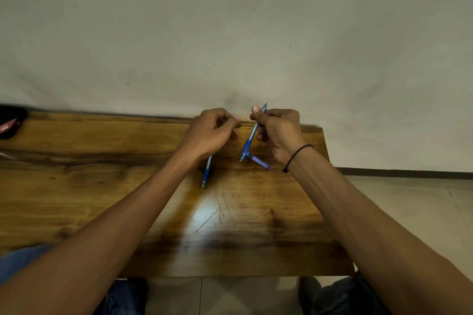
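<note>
Above the far edge of the wooden table (102,186), a blue pen (252,135) is gripped between the curled fingers and thumb of the right hand (279,133), tilted with its tip lowered almost to the wood, just beside a loose blue pen part (259,162) that is laid flat there. The left hand (212,133) is held near it with its fingers curled inward, though whether anything small is pinched between them cannot be told through the blur. A second blue pen (206,174) is seen lying on the table, partly hidden under the left wrist.
</note>
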`<action>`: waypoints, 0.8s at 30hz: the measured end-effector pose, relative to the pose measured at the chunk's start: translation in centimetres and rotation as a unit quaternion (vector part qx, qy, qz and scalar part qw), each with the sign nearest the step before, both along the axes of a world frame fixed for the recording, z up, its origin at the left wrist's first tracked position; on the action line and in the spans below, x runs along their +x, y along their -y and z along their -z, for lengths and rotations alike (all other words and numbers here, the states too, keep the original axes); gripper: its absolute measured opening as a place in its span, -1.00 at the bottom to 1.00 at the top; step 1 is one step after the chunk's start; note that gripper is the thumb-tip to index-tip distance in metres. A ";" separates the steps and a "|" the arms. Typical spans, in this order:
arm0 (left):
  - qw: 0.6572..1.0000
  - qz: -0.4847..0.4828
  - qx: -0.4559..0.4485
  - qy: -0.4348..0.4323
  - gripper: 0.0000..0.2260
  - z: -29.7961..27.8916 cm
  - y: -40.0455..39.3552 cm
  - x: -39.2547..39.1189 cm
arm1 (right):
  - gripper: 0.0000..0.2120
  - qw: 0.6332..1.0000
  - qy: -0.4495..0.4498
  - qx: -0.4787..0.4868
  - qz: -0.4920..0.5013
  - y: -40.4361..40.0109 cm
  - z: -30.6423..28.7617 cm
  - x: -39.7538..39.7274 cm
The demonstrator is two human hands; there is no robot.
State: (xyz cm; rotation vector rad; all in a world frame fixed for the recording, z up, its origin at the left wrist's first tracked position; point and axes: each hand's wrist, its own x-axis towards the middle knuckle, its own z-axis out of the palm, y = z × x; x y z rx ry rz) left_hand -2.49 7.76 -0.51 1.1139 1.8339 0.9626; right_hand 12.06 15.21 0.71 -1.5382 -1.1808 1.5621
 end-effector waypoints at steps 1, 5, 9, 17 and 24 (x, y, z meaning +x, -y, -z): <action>0.999 0.027 -0.030 0.011 -0.82 0.3 0.0 0.1 | -0.76 1.000 0.003 0.002 -0.002 0.0 0.4 -0.1; 0.994 0.071 -0.055 0.059 -0.90 0.9 0.3 0.2 | -0.78 1.000 0.023 0.017 -0.002 0.3 2.0 -0.5; 0.989 0.064 -0.075 0.106 -0.94 0.8 0.5 -0.2 | -0.74 1.000 0.011 0.000 -0.017 0.7 2.9 -0.9; 0.988 0.074 -0.127 0.046 -0.95 2.1 0.4 -0.3 | -0.80 0.993 0.043 -0.071 -0.090 1.3 3.3 -0.7; 0.974 0.110 -0.162 -0.111 -0.92 2.5 0.3 -0.8 | -0.80 0.985 0.126 -0.022 -0.117 2.0 4.7 -1.1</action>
